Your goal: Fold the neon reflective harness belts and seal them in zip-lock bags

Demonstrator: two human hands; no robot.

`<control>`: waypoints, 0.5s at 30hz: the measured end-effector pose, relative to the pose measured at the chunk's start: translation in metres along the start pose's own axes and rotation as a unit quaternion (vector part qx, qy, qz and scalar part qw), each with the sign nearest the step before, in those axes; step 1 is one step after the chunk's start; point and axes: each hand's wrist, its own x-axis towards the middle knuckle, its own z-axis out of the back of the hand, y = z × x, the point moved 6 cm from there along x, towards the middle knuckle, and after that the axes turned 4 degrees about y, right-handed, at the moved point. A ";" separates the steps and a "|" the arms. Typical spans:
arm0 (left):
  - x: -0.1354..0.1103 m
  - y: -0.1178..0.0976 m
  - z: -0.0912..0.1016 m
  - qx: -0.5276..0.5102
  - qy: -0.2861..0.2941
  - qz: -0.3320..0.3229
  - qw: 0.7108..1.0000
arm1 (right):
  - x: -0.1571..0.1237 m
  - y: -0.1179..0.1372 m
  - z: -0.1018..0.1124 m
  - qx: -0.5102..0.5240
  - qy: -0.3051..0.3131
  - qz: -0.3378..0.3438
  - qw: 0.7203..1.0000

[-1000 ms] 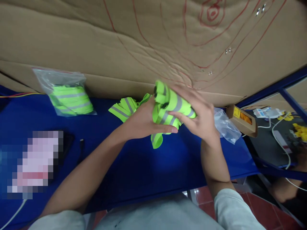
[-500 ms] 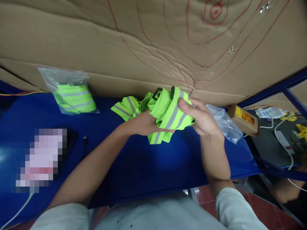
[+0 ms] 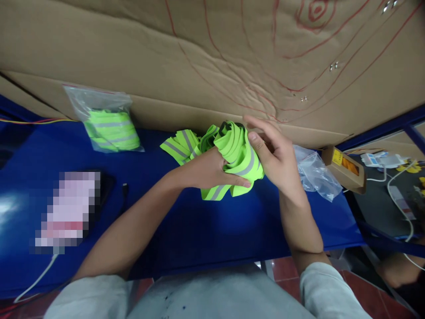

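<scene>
Your left hand [image 3: 212, 170] clasps the strap bundle [image 3: 235, 150] near the counter's [image 3: 212, 230] back edge; your half-open right hand [image 3: 277, 155] barely steadies it, so loops [image 3: 215, 193] could slip free.

In front of the straps [image 3: 231, 149], the table [image 3: 212, 235] offers passage; cardboard [image 3: 133, 53] blocks behind, a bag [image 3: 317, 175] and box [image 3: 345, 173] rightward.
</scene>
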 end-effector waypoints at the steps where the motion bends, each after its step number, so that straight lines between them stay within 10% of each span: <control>1: 0.000 -0.001 0.001 -0.002 -0.007 -0.002 1.000 | -0.001 0.002 0.000 -0.005 0.010 0.002 1.000; 10: 0.003 0.015 -0.006 -0.164 -0.002 0.080 0.983 | 0.000 0.007 -0.018 -0.060 0.080 0.008 0.995; 15: 0.004 0.022 -0.035 -0.403 0.035 0.177 0.897 | 0.002 0.006 -0.010 -0.054 0.033 0.007 0.998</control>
